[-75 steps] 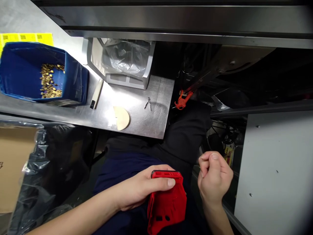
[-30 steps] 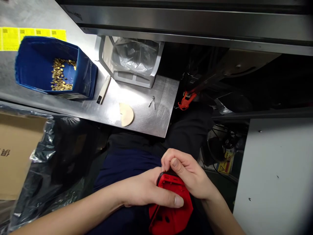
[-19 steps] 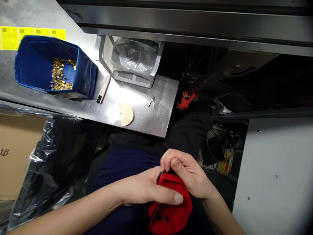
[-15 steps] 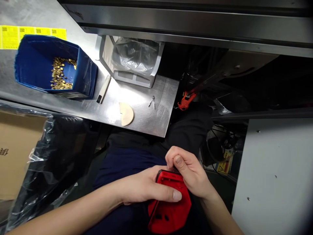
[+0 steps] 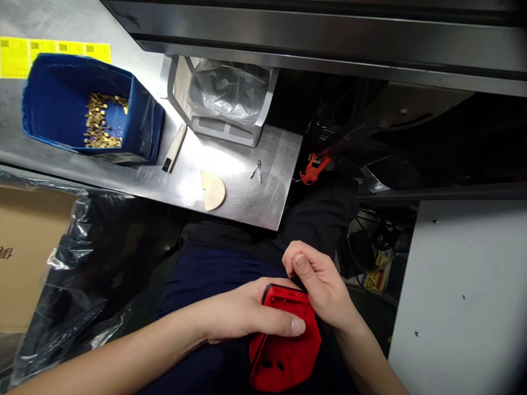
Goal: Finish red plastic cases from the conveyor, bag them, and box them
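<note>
Over my lap, my left hand (image 5: 255, 311) grips a red plastic housing (image 5: 294, 356) with a black edge, its thumb lying across the hollow inside. Small ribs, holes and two dark oval openings show in the housing. My right hand (image 5: 319, 280) is closed at the housing's upper right edge, thumb pressed against the curled fingers. Whatever those fingers hold, if anything, is hidden. The lower part of the right hand overlaps the housing's rim; whether it presses on it I cannot tell.
A steel table (image 5: 263, 211) ahead bears a blue bin (image 5: 144, 120) of small brass pieces, a grey bin (image 5: 259, 131) with a plastic bag, a white-handled tool (image 5: 176, 145), a beige part-disc (image 5: 214, 191) and a small metal tool (image 5: 257, 170). An orange tool (image 5: 315, 169) hangs right of it.
My right hand has moved slightly up and right, a little off the housing's upper edge. My left hand and the housing stay nearly where they were.
</note>
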A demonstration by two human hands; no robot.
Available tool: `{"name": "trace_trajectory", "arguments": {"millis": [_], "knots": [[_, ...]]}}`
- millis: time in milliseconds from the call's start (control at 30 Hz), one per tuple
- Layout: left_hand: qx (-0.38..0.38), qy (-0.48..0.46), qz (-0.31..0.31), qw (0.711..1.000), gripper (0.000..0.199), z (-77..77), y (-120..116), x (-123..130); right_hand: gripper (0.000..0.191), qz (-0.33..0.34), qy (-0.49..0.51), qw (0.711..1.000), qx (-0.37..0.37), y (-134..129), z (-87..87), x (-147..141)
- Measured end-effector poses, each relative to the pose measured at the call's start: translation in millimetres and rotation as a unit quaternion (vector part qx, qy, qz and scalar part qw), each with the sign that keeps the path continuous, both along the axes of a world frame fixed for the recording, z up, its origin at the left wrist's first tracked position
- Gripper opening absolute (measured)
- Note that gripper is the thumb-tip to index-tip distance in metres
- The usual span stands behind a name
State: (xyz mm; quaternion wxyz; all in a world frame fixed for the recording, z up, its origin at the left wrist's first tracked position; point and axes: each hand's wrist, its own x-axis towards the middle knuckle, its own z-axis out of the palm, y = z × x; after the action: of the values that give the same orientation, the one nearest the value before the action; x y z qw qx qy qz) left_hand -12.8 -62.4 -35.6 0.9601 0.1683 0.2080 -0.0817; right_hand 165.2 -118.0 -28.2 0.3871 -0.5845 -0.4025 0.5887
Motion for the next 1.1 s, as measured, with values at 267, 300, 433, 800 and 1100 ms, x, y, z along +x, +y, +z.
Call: {"name": "trace_trajectory", "arguments": {"millis": [267, 300, 433, 800, 1100], "knots": [[-0.007, 0.020, -0.012, 1.000, 0.032, -0.3, -2.1, -1.6, 0.039, 0.052, 0.112, 0.991, -0.040, -0.5, -0.1, -2.7], [-0.007, 0.020, -0.014, 1.000, 0.032, -0.7, -2.3, -1.7, 0.039, 0.055, 0.109, 0.992, -0.040, -0.6, -0.3, -3.1], [-0.004, 0.009, -0.015, 1.000, 0.036, -2.1, -2.7, -1.4, 0.039, 0.030, 0.062, 0.997, -0.037, -1.9, -1.1, -4.2], [-0.001, 0.026, -0.017, 1.000, 0.035, 2.8, -3.9, -0.7, 0.036, 0.061, 0.120, 0.989, -0.057, -1.0, 0.9, -3.5], [0.020, 0.006, -0.024, 1.000, 0.034, 0.9, -3.9, -0.9, 0.038, 0.029, 0.091, 0.995, -0.035, -2.3, -0.9, -4.8]]}}
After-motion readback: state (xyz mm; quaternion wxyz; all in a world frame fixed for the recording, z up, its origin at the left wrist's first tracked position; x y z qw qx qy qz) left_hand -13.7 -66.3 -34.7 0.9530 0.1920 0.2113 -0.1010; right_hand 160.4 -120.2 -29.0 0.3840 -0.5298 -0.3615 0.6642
